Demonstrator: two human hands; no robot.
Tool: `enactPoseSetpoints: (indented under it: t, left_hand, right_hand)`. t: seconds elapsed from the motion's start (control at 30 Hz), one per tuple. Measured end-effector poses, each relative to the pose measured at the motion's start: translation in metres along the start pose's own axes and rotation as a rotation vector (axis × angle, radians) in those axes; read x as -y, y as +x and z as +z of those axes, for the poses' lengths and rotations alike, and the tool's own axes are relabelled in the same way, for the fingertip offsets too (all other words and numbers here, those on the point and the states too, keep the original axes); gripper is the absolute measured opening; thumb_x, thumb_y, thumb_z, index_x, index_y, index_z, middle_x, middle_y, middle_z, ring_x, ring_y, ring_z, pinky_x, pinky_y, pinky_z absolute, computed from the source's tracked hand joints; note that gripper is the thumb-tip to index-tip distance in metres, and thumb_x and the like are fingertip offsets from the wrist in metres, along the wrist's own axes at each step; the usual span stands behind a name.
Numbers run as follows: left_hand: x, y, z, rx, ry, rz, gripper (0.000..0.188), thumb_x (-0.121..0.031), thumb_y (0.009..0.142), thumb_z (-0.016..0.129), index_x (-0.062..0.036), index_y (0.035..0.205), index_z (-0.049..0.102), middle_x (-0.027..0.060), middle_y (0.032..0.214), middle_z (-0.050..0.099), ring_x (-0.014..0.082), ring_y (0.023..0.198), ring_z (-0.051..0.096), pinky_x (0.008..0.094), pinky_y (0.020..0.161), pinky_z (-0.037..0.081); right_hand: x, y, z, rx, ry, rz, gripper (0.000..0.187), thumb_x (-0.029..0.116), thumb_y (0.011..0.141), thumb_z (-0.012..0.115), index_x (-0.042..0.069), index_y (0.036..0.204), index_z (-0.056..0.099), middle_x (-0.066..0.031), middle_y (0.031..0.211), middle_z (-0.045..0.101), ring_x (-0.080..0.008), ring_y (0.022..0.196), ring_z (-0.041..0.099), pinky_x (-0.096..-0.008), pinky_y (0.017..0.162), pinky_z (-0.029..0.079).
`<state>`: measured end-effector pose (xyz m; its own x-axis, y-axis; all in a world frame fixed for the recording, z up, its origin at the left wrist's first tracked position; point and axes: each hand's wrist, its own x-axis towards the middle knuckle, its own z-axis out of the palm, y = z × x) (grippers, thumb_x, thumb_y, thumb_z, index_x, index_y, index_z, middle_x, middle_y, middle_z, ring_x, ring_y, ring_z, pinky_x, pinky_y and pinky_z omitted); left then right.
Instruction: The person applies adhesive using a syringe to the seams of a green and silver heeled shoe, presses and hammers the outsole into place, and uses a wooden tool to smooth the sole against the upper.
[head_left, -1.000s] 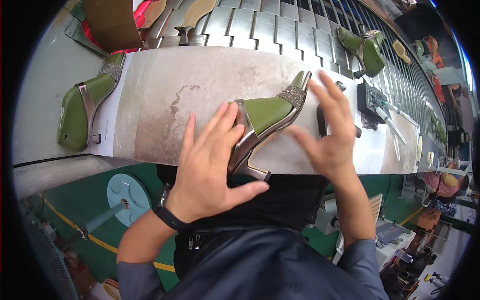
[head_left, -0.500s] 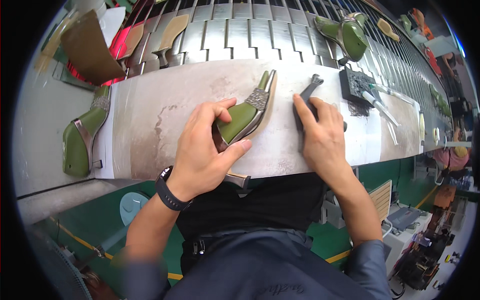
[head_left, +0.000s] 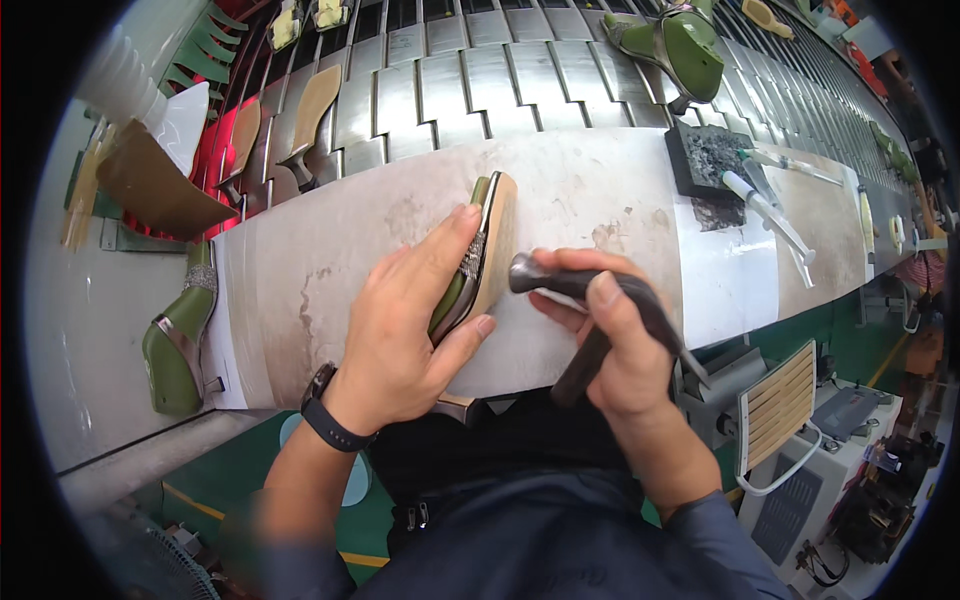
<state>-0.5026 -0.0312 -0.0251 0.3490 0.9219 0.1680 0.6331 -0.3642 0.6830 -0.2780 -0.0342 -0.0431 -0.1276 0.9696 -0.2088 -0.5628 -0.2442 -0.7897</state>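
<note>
A green high-heeled shoe (head_left: 450,305) with a silvery textured band lies on its side on the worktable, its tan sole (head_left: 497,235) facing right. My left hand (head_left: 400,305) is closed around its upper, and the fingers hide much of the green part. My right hand (head_left: 625,345) grips a dark metal hammer (head_left: 568,283). The hammer's round face points left, a short gap from the sole, and its thin end points to the lower right. A second green heeled shoe (head_left: 178,355) lies at the table's left end.
A dark rough block (head_left: 698,170) and syringes (head_left: 768,215) lie on the right of the pale worktable (head_left: 360,235). Beyond it runs a slatted metal conveyor (head_left: 440,85), bearing tan soles (head_left: 312,115) and a green shoe (head_left: 685,55). A brown board (head_left: 160,185) stands at far left.
My right hand has picked the hammer up off the table and turned its round face toward the shoe. My left hand has tipped the shoe further, so more of the sole shows.
</note>
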Motion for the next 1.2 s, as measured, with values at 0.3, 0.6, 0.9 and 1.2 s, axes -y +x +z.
enactPoseSetpoints:
  t: [0.3, 0.6, 0.9, 1.2]
  left_hand:
    - [0.009, 0.004, -0.002, 0.007, 0.029, 0.077, 0.094, -0.007, 0.077, 0.082, -0.0010, 0.162, 0.042, 0.0279, 0.158, 0.050, 0.0407, 0.124, 0.065, 0.0472, 0.104, 0.048]
    - [0.013, 0.001, -0.002, -0.011, -0.041, 0.016, 0.104, -0.003, 0.074, 0.082, 0.0094, 0.162, 0.029, 0.0303, 0.159, 0.048, 0.0439, 0.118, 0.065, 0.0480, 0.102, 0.049]
    - [0.012, 0.001, -0.005, 0.000, 0.005, 0.016, 0.105, -0.006, 0.075, 0.084, 0.0091, 0.163, 0.028, 0.0313, 0.158, 0.048, 0.0426, 0.127, 0.063, 0.0489, 0.106, 0.048]
    - [0.018, -0.008, -0.004, -0.029, -0.019, 0.026, 0.102, -0.006, 0.077, 0.082, 0.0086, 0.162, 0.029, 0.0294, 0.159, 0.048, 0.0444, 0.126, 0.063, 0.0491, 0.106, 0.047]
  right_hand:
    - [0.022, 0.021, 0.015, 0.284, -0.548, -0.196, 0.027, 0.004, 0.095, 0.074, -0.003, 0.122, 0.072, -0.0149, 0.113, 0.079, -0.0136, 0.099, 0.074, -0.0288, 0.086, 0.058]
    - [0.059, 0.069, 0.022, 0.513, -0.850, -0.138, 0.026, 0.008, 0.093, 0.080, 0.002, 0.118, 0.074, -0.0099, 0.094, 0.079, -0.0117, 0.080, 0.076, -0.0273, 0.072, 0.059]
    - [0.054, 0.093, 0.034, 0.366, -0.842, -0.126, 0.021, 0.008, 0.095, 0.078, -0.001, 0.114, 0.075, -0.0086, 0.096, 0.079, -0.0098, 0.088, 0.073, -0.0250, 0.076, 0.057]
    - [0.057, 0.085, 0.031, 0.548, -0.834, -0.088, 0.023, 0.007, 0.093, 0.079, -0.001, 0.114, 0.076, -0.0090, 0.100, 0.080, -0.0093, 0.090, 0.072, -0.0266, 0.080, 0.058]
